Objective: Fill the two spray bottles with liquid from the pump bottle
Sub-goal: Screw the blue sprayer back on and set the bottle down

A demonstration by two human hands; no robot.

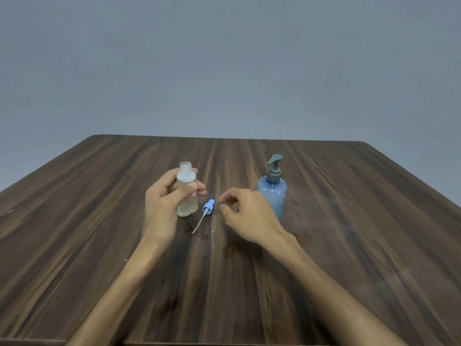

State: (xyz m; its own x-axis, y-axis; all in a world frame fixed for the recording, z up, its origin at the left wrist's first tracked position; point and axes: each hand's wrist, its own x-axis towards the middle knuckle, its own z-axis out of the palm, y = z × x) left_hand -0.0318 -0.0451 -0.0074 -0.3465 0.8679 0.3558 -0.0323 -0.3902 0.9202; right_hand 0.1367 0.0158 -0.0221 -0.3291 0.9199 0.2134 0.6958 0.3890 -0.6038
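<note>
Uncapped spray bottle (187, 189) in left hand (162, 206)

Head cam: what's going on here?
A person sits at a dark wood-grain table. The left hand grips a small clear plastic spray bottle, upright with its neck open. Its blue spray cap with the white dip tube lies on the table beside it. The right hand hovers with loosely curled fingers, holding nothing, just in front of the blue translucent pump bottle with a grey pump. Only one spray bottle is in view.
</note>
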